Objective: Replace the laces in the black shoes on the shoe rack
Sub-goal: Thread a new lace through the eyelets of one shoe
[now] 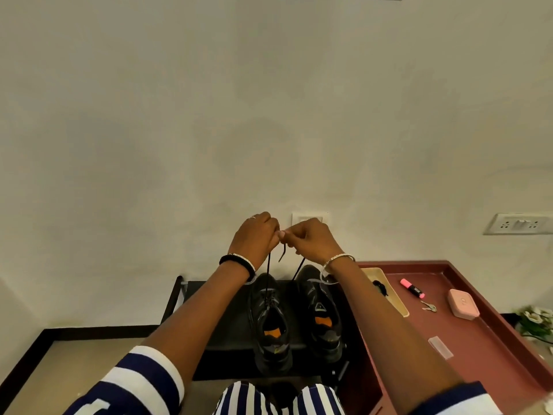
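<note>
Both left hand (256,236) and right hand (312,239) pinch lace (269,263) ends together above black shoes (275,354)

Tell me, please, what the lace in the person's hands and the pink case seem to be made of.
The lace looks like woven fabric cord: thin, matte black, with a loosely dangling end. The pink case is probably moulded plastic: rounded corners, smooth even sheen.

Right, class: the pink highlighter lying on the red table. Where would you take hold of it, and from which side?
Pinch the pink highlighter across the middle of its barrel, coming straight down from above. It lies flat on the red table, slanted, with both long sides free; the keys lie apart from it.
</note>
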